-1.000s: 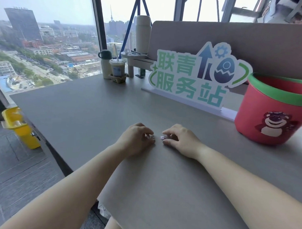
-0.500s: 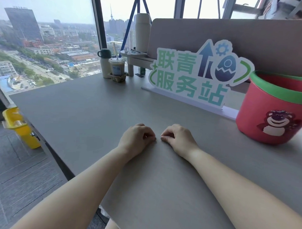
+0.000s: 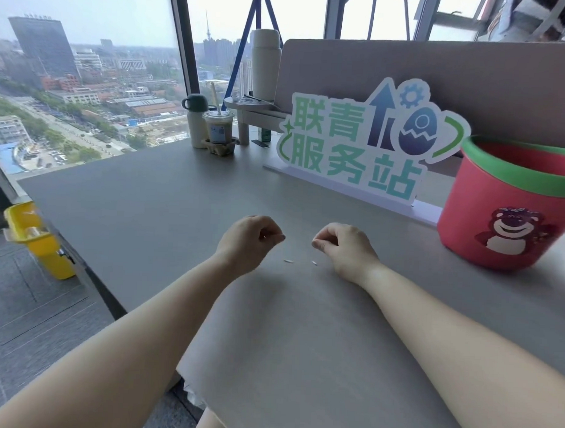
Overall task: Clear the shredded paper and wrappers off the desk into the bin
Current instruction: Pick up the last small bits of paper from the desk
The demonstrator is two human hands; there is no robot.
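- Two tiny white paper scraps lie flat on the grey bench (image 3: 146,215), one (image 3: 288,261) below the left hand and one (image 3: 314,263) just beside the right hand. They are near each other but apart.
- No other shredded paper or wrappers show on the bench surface in this view.
- The left hand (image 3: 248,238) hovers above the bench with fingers curled and thumb pressed to fingertips. A pale fleck shows inside the curl, and whether it holds a scrap cannot be told.
- The right hand (image 3: 344,244) has the same narrow pinch posture, fingertips drawn together. Nothing can be seen between them, so whether it holds anything cannot be told.
- The bin (image 3: 511,218), red with a green rim and a bear picture, stands upright on the bench to the right, well apart from the scraps. Its mouth is open.
- Handling judgement: the scraps are very light, thin and limp. They lie flush to a smooth surface, so a pinch from above may slip off.
- Advised hold: press a fingertip on each scrap and slide it, or nip it by an edge with a fingernail.
- Risk: a draught or quick hand movement could blow the scraps away, and they may cling to skin when released over the bin.
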